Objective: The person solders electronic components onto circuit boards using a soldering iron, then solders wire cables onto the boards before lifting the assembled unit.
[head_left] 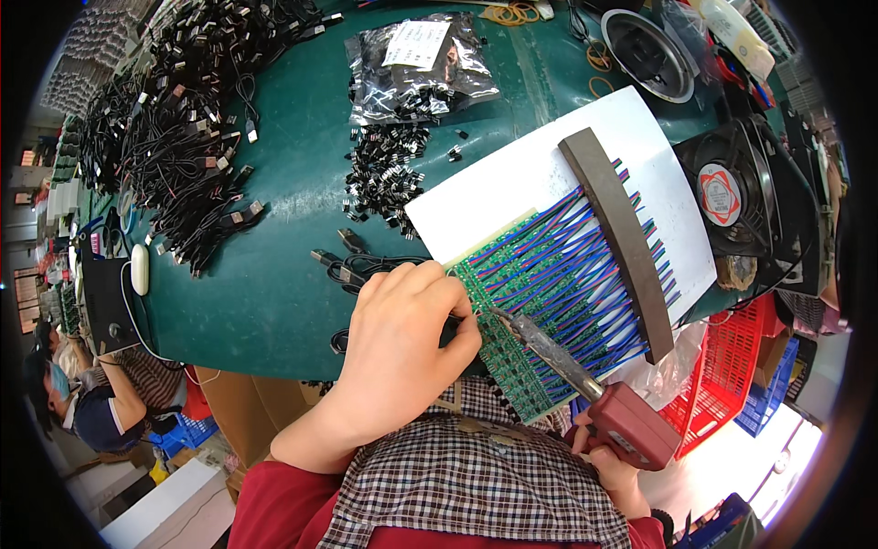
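My left hand (pixel 402 339) is closed in a pinch at the left edge of a green circuit board panel (pixel 521 366). A black USB cable (pixel 366 266) runs under it, and a dark strand shows inside the curl of thumb and finger; the fingertips partly hide it. My right hand (pixel 615 468) grips the dark red handle of a soldering gun (pixel 631 423), whose tip reaches the board beside my left fingertips. Rows of blue, red and black wires (pixel 558 261) run from the panel under a dark bar (pixel 622 242). The panel rests on a white sheet (pixel 512 197).
A large heap of black USB cables (pixel 174 137) covers the far left. Small black connectors (pixel 384 174) lie below a plastic bag (pixel 416 73). A black fan (pixel 732 192) and a round metal dish (pixel 647 55) stand right. A red crate (pixel 722 384) sits beside the table; another person (pixel 101 398) is at left.
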### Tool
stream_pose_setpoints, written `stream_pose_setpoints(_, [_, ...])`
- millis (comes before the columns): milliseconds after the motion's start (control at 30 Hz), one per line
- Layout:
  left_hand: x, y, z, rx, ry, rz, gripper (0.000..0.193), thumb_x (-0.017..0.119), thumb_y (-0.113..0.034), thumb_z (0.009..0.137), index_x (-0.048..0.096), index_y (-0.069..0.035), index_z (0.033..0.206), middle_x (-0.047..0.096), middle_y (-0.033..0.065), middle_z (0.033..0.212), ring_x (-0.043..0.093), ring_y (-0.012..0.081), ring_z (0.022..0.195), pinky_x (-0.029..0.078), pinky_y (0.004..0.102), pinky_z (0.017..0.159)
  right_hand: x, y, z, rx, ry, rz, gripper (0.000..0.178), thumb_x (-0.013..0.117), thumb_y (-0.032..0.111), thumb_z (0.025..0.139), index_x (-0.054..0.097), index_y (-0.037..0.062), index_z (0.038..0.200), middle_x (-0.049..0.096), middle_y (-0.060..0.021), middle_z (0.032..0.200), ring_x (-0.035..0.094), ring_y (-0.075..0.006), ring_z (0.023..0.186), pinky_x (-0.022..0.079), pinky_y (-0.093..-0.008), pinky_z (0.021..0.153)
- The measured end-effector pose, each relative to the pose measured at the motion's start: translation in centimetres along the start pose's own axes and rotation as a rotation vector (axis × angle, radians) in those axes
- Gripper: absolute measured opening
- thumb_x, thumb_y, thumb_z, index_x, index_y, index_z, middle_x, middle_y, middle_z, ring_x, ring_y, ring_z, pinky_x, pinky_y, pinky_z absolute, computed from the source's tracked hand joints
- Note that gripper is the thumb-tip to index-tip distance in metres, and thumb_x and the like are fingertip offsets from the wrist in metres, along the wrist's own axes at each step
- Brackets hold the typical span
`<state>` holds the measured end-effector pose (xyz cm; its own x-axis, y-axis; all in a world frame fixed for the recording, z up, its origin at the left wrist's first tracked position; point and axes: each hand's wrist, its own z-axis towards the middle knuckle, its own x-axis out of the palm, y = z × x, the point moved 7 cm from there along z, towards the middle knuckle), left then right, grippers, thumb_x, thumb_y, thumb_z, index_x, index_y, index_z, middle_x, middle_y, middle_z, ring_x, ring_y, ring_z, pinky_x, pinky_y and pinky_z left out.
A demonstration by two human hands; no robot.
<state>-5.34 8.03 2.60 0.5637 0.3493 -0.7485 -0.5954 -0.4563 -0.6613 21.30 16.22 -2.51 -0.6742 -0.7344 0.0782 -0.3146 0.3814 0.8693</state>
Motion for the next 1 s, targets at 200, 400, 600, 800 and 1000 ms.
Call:
stream_pose_setpoints(200, [0.0,-0.3,0.0,0.029,0.02,0.024,0.012,0.066,-0.003,0.068,0.055,-0.005,0.071,0.046,0.006,0.068,0.049,0.0236,0.068,0.036,0.0346,0.066,-0.9,-2.0,-1.0,-0.051,0.0,-0.092,0.062,0.074,0.003,0.062,0.05,-0.0098,0.118,0.067,-0.0095,0.08,0.065,-0.0156,0.063,0.052,-0.026,0.061])
stream_pose_setpoints(400, [0.0,-0.4,0.1,0.05,0.032,0.048,0.012,0.066,-0.003,0.068,0.055,-0.005,0.071,0.047,0.0062,0.069,0.049,0.0241,0.07,0.036,0.0349,0.067,-1.9,-2.8,-2.2,-0.21,-0.013,-0.535,0.054,0.076,0.005,0.059,0.06,-0.0034,0.109,0.067,-0.012,0.09,0.067,-0.0225,0.069,0.053,-0.03,0.063])
stream_pose_setpoints(600, [0.1,-0.5,0.0,0.062,0.017,0.071,0.013,0.066,-0.003,0.067,0.054,-0.005,0.071,0.049,0.0064,0.07,0.05,0.0251,0.071,0.037,0.0356,0.069,-1.7,-2.8,-2.3,-0.237,0.002,-0.635,0.049,0.077,0.008,0.06,0.063,-0.0007,0.106,0.067,-0.0125,0.094,0.067,-0.0243,0.073,0.052,-0.0312,0.063])
stream_pose_setpoints(800, [0.1,-0.5,0.0,0.062,0.024,0.08,0.014,0.066,-0.003,0.067,0.054,-0.005,0.071,0.05,0.0064,0.072,0.05,0.0257,0.073,0.038,0.0361,0.07,-2.0,-3.6,-2.2,-0.081,0.007,-0.105,0.072,0.078,0.014,0.062,0.048,-0.0022,0.125,0.068,-0.0106,0.082,0.067,-0.0191,0.069,0.052,-0.0296,0.062])
stream_pose_setpoints(1000, [0.3,-0.4,-0.1,0.075,0.03,0.104,0.012,0.066,-0.006,0.067,0.054,-0.007,0.071,0.051,0.0065,0.074,0.052,0.026,0.075,0.038,0.0366,0.071,-2.1,-3.5,-1.9,-0.068,0.102,-0.198,0.056,0.074,0.009,0.067,0.05,-0.0018,0.117,0.065,-0.0097,0.078,0.065,-0.0187,0.067,0.052,-0.0291,0.062])
